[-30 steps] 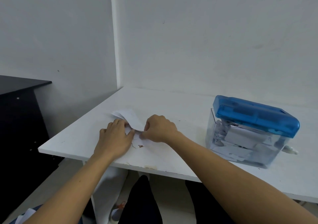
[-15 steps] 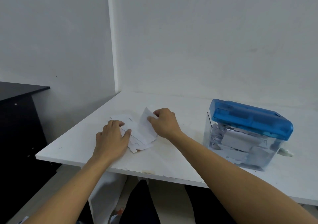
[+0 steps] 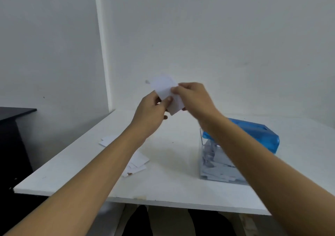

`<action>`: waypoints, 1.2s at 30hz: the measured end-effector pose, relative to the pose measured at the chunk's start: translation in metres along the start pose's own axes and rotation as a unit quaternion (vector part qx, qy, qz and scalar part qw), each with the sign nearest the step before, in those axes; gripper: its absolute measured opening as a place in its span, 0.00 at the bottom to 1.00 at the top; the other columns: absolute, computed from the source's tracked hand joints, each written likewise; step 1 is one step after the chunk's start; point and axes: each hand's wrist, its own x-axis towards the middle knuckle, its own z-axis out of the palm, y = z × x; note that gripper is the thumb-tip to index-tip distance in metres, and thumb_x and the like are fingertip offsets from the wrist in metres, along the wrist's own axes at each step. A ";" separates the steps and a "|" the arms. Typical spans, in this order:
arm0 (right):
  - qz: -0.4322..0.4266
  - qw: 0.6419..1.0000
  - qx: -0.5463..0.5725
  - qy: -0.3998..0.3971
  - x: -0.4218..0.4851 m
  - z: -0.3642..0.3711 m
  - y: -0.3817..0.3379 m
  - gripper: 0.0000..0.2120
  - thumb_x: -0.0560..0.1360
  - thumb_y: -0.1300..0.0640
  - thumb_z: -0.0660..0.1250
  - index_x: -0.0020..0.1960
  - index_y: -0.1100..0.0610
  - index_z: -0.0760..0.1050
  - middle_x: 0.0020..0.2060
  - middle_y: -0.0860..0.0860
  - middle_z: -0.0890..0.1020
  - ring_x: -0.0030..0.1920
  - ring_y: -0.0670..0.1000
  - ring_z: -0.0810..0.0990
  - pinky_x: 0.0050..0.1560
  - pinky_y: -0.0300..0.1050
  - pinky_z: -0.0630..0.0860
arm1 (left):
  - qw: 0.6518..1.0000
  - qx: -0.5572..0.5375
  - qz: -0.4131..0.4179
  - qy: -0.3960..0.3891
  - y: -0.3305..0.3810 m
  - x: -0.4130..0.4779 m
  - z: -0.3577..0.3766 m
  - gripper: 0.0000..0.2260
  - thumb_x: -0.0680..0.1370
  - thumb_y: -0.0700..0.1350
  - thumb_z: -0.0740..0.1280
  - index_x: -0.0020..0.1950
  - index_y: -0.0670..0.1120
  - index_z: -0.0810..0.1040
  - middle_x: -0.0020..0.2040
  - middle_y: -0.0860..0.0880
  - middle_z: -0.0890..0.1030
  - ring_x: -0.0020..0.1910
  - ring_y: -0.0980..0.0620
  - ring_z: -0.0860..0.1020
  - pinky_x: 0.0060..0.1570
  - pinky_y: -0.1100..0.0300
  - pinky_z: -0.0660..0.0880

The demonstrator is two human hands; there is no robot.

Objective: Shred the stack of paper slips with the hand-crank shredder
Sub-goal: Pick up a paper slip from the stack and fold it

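- Head view: both hands hold a small bunch of slips [image 3: 164,89] in the air near centre frame, clear of the table [image 3: 172,186]. I judge this is to square or separate them before feeding.
- Left hand [image 3: 150,111] pinches the bunch's lower edge, thumb on the front face.
- Right hand [image 3: 193,98] pinches the right edge with curled fingertips, so each hand steadies one side.
- Pile [image 3: 138,161] of remaining slips lies on the table at 7 o'clock from the hands, partly under the left forearm.
- Shredder [image 3: 257,136] stands at 4 o'clock from the hands, within the right hand's reach. Its clear bin holds scraps, and its crank is hidden.
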 end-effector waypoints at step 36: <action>0.112 0.988 0.061 0.082 -0.008 -0.127 0.085 0.06 0.80 0.62 0.66 0.49 0.55 0.80 0.50 0.54 0.85 0.46 0.49 0.83 0.41 0.35 0.81 | 0.894 0.360 0.005 -0.266 0.016 0.012 0.139 0.14 0.79 0.51 0.60 0.63 0.50 0.72 0.55 0.47 0.79 0.47 0.49 0.77 0.47 0.54 0.75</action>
